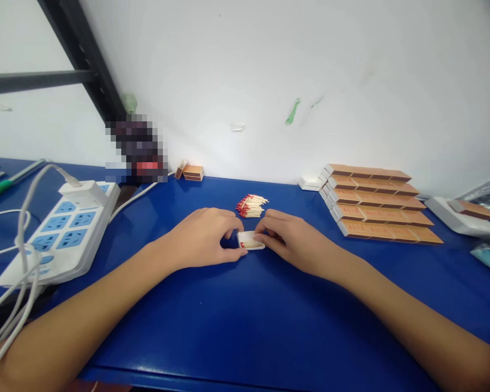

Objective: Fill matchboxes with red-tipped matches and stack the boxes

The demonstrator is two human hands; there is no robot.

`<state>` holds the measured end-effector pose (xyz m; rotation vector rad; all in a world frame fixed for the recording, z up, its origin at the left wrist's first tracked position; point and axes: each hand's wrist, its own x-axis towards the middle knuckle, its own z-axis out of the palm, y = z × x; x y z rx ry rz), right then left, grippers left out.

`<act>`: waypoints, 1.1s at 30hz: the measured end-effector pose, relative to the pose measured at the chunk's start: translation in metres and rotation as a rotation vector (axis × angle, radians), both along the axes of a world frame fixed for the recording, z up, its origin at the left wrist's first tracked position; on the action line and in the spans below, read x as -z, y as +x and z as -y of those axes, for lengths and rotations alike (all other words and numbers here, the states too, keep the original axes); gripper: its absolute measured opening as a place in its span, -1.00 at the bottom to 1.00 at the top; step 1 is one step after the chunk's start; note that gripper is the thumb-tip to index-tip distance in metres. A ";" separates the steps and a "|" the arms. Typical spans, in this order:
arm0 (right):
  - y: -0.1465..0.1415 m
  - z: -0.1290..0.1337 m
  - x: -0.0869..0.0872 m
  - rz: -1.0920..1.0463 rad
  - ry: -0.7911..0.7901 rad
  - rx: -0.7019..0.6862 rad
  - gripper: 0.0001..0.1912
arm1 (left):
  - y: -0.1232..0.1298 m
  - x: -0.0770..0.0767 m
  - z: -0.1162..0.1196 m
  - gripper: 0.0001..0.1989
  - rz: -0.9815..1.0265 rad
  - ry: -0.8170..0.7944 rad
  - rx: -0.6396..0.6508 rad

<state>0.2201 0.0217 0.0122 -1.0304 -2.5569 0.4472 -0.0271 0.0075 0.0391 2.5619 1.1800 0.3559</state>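
A small white matchbox tray (251, 238) lies on the blue table, with a few red-tipped matches inside along its near side. My left hand (210, 237) grips the tray's left end between thumb and fingers. At the tray's right end is my right hand (296, 239), thumb and fingers pinched together over the inside; whatever they hold, if anything, is hidden. Just behind the tray sits a pile of loose matches (252, 206), red heads mostly to the left.
Stacked matchboxes (386, 202) stand at the back right, near white trays (310, 183). Two more boxes (193, 172) are at the back left. A power strip (65, 228) with white cables lies left; a white device (459, 215) is far right.
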 end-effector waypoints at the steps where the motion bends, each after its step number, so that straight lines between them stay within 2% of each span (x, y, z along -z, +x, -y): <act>1: 0.000 0.000 0.000 0.000 -0.004 -0.011 -0.83 | 0.000 0.000 0.000 -0.75 0.001 -0.002 -0.001; 3: -0.001 0.000 0.001 -0.026 -0.009 -0.010 -0.84 | 0.000 0.000 0.000 -0.76 0.000 0.000 0.000; 8: -0.002 -0.009 0.010 -0.149 0.070 0.113 -0.92 | -0.001 0.001 0.000 -0.76 -0.006 0.021 0.004; 12: -0.002 -0.018 0.020 -0.085 0.147 0.130 -0.81 | -0.001 0.002 -0.002 -0.74 -0.014 0.020 -0.004; 20: 0.000 -0.024 0.025 -0.080 0.144 0.149 -0.91 | -0.002 0.003 -0.002 -0.74 -0.014 0.025 0.002; 26: 0.002 -0.020 0.015 -0.054 0.117 0.151 -0.90 | -0.002 0.002 -0.002 -0.75 -0.008 0.023 -0.003; 30: -0.002 -0.005 0.004 -0.052 0.134 0.141 -0.92 | -0.001 0.002 -0.001 -0.75 -0.012 0.020 -0.013; 33: -0.007 0.006 0.001 -0.006 0.114 0.083 -0.91 | 0.000 0.002 -0.001 -0.77 -0.017 0.031 -0.001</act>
